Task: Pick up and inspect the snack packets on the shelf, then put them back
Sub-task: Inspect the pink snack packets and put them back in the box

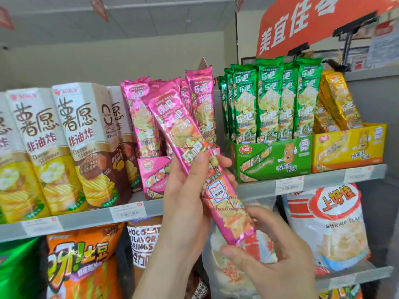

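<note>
A long pink snack packet [190, 145] is held slanted in front of the shelf, top end up left, bottom end down right. My left hand [190, 190] grips its middle, thumb across the front and fingers behind. My right hand [274, 251] pinches the packet's lower end between thumb and fingers. Behind it, more pink packets [140, 113] stand upright in their pink display box [151, 175] on the upper shelf [254, 188].
Green packets [269, 100] in a green box and yellow packets [339, 100] in a yellow box stand to the right. White chip cartons [71, 137] fill the left. Large bags [328, 223] sit on the lower shelf. An orange sign [302, 22] hangs above.
</note>
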Tool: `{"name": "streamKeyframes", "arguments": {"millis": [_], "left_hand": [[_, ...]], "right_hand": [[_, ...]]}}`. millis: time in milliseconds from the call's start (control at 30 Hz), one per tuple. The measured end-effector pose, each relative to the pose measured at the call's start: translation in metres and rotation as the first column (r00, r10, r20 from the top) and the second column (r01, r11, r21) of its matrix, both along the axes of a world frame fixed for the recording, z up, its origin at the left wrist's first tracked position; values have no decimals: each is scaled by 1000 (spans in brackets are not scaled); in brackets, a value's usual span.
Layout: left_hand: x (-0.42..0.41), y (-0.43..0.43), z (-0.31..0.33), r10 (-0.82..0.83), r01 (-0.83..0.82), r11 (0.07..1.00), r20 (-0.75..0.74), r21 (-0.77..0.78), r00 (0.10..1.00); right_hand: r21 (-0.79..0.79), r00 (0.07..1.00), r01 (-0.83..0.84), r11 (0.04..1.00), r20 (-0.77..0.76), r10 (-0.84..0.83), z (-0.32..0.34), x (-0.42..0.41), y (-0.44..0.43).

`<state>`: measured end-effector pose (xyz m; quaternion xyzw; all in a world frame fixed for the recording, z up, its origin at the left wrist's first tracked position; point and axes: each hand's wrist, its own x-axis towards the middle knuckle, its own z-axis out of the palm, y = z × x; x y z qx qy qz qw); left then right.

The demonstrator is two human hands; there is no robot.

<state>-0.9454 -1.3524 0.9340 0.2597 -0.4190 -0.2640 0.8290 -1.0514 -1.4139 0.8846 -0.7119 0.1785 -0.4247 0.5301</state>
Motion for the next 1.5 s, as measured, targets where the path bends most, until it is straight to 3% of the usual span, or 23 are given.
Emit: {"name": "streamKeyframes", "arguments": {"millis": [67,167,200,267,333,400,467,533,600,667,733,800,833,900,933,967,1033,1167,1400,1500], "left_hand": [[0,1,1,4,-4,1000,-5,10,1000],[0,2,5,13,-13,1000,-7,15,1000],[0,2,6,38,-39,998,16,40,999],[1,3,3,54,-64,994,108,91,993],[1,4,2,40,-74,987,230,141,972],[-1,5,5,34,-103,983,400,153,916],[-2,4,12,-2,-98,984,568,146,823],[-1,3,26,-21,-111,980,643,164,766],[3,5,46,-45,-136,971,703,199,709],[7,7,71,9,-243,958,831,153,557],[15,8,102,231,-420,906,900,-59,371],[28,6,138,530,-599,701,845,-387,75],[34,4,156,557,-633,599,823,-490,-110],[47,-6,184,320,-679,540,868,-497,-381],[55,-13,193,138,-712,547,887,-439,-441],[60,-20,198,-9,-744,550,888,-379,-459],[68,-33,203,-99,-753,566,879,-336,-466],[86,-42,212,-5,-735,612,928,-292,-372],[97,-40,207,71,-644,703,931,-302,-359],[100,-40,206,118,-606,715,915,-348,-387]], "right_hand": [[-82,997,-49,995,60,54,-3,-7,9],[34,952,-272,962,153,264,-16,-9,10],[22,949,-276,961,162,269,-11,-5,5],[-63,975,-151,987,154,159,-3,-6,-3],[-150,965,-16,989,255,54,23,-13,-15],[-248,939,-13,969,330,97,62,-23,-27],[-372,932,-123,920,274,236,104,-29,-35],[-508,946,-157,847,168,276,136,-30,-43],[-554,945,-156,818,156,286,159,-29,-50],[-555,926,-157,817,204,317,175,-28,-58],[-557,911,-125,821,264,317,188,-29,-64],[-563,904,-81,822,306,299,202,-29,-71],[-572,907,-63,818,309,286,209,-29,-74],[-589,913,-32,807,312,264,220,-25,-78],[-593,911,-20,805,320,259,225,-23,-78],[-591,907,-15,807,332,259,228,-20,-78],[-588,900,-9,809,348,263,233,-13,-76],[-644,918,38,764,325,228,227,4,-68],[-770,984,106,629,172,46,211,25,-67],[-783,993,85,616,120,16,220,24,-67]]}}
